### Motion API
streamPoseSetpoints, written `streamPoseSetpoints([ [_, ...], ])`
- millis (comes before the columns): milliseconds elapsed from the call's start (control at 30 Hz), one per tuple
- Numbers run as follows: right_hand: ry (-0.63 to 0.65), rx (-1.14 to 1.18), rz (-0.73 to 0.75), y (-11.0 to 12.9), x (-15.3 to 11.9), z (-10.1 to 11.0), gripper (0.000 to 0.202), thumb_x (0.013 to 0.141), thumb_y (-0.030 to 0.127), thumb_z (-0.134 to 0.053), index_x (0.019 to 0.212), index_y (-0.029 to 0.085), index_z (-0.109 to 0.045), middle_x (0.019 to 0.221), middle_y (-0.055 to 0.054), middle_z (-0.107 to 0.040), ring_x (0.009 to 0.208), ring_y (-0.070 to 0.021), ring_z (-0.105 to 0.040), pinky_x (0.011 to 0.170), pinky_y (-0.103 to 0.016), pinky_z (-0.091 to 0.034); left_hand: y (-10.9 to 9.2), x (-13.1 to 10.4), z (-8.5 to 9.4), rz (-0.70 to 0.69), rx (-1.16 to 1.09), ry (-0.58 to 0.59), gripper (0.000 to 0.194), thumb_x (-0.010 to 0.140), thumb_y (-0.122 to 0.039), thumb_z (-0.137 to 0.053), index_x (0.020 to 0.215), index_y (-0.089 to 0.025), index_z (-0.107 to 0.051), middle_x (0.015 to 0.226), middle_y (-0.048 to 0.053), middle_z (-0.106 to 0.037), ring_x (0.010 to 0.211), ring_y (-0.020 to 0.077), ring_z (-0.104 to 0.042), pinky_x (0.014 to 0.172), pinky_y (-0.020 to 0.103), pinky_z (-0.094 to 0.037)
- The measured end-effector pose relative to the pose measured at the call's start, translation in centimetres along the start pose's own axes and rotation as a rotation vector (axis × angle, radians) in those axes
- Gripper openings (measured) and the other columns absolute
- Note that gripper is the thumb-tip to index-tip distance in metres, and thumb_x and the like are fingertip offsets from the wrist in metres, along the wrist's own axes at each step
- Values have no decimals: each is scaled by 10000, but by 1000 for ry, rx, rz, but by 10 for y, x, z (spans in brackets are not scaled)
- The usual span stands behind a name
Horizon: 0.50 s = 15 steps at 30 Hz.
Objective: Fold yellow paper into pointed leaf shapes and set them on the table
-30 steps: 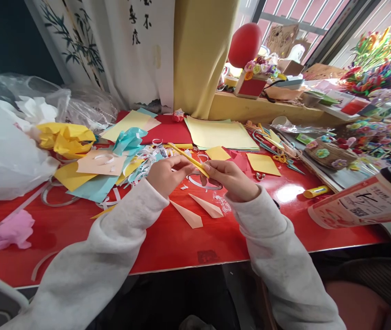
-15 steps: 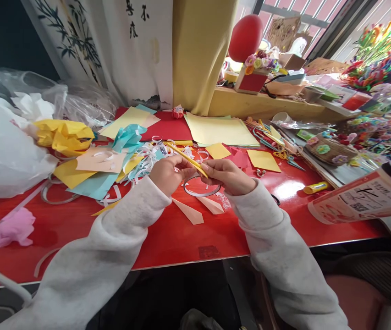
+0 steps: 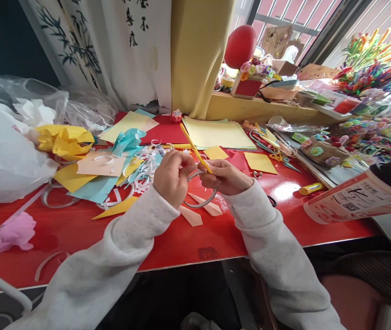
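Observation:
A narrow yellow strip, apparently folded paper (image 3: 194,147), slants up and away from my right hand (image 3: 228,175), which pinches its near end between thumb and fingers. Below and between the hands hangs a thin, pale roll of tape (image 3: 200,206), its upper edge against my right fingers. My left hand (image 3: 173,176) is closed in a pinch to the left of the strip, close to the roll's left side. What sits between its fingertips is hidden. On the red table below lie two pointed peach paper pieces (image 3: 191,216).
Paper scraps and curled white strips (image 3: 145,172) lie left of my hands. Pale yellow sheets (image 3: 219,133) are stacked behind. A yellow paper square (image 3: 260,162), scissors (image 3: 289,165), a glue stick (image 3: 310,188) and a tilted cup (image 3: 356,195) stand or lie rightward.
The yellow strip has swung to a steeper slant, its far end shifting right and up. My left hand has come off it and turned, and the tape roll hangs lower and more tilted.

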State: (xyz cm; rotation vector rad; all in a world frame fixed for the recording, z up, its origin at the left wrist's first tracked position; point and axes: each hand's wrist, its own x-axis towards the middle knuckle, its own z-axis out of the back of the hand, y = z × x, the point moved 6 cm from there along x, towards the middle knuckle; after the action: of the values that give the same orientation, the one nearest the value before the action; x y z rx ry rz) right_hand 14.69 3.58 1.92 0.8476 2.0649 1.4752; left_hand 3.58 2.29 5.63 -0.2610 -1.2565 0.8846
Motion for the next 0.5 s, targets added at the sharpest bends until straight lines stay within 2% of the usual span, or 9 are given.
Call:
streamPoseSetpoints([
  [33,-8,-3,-7,0,-2,4,172,711,295,-524,676,146,-446,474,72,-255,396,-27,-162,407,-195,-99,5,5,9,-13,-24,-26,80,714,-102,-485,672,-170,-479,689,-17,-505,649,91,-486,563,242,-418],
  [100,-69,-27,-16,1,-8,17,195,693,310,-542,656,149,-439,456,78,-243,389,-28,-169,398,-191,-113,24,15,47,3,-130,-354,143,732,-63,-420,646,-173,-453,646,-36,-455,550,57,-451,501,230,-404],
  [167,-243,-88,37,8,-15,38,201,681,314,-561,669,145,-452,457,75,-271,385,-25,-195,386,-185,-127,43,22,77,17,-170,-586,61,740,-114,-465,744,-170,-491,644,-37,-424,558,57,-438,483,231,-423],
  [200,-367,-148,101,14,-19,49,204,689,322,-558,681,140,-467,470,65,-308,391,-25,-223,380,-182,-136,53,27,80,93,-146,-566,40,734,-192,-516,740,-152,-521,605,-37,-422,532,59,-433,467,237,-424],
  [233,-486,-226,180,21,-24,57,209,706,333,-545,688,136,-480,484,55,-342,397,-23,-244,375,-180,-146,61,31,77,177,-112,-496,140,722,-278,-548,762,-144,-554,598,-27,-454,537,72,-452,475,254,-430],
  [300,-647,-374,320,32,-30,63,228,741,357,-509,685,136,-495,516,36,-396,416,-23,-293,375,-172,-186,59,34,57,149,-144,-299,290,691,-362,-574,914,-177,-570,868,29,-555,748,123,-525,646,306,-466],
  [333,-676,-433,367,35,-31,61,237,753,367,-493,683,140,-497,528,31,-412,430,-25,-319,383,-168,-212,57,33,39,157,-220,-153,353,673,-374,-588,974,-197,-543,1021,50,-522,855,152,-528,725,330,-460],
  [400,-647,-503,397,32,-26,50,250,762,386,-471,682,150,-494,542,27,-429,464,-34,-368,412,-167,-262,47,25,8,144,-338,77,529,635,-373,-623,1114,-249,-434,1084,58,-502,970,188,-502,797,348,-436],
  [500,-512,-554,383,23,-14,31,273,771,408,-444,674,156,-485,541,27,-435,479,-44,-381,438,-178,-293,37,9,-26,209,-544,358,717,663,-328,-610,1254,-257,-209,915,51,-584,912,180,-545,791,345,-438],
])
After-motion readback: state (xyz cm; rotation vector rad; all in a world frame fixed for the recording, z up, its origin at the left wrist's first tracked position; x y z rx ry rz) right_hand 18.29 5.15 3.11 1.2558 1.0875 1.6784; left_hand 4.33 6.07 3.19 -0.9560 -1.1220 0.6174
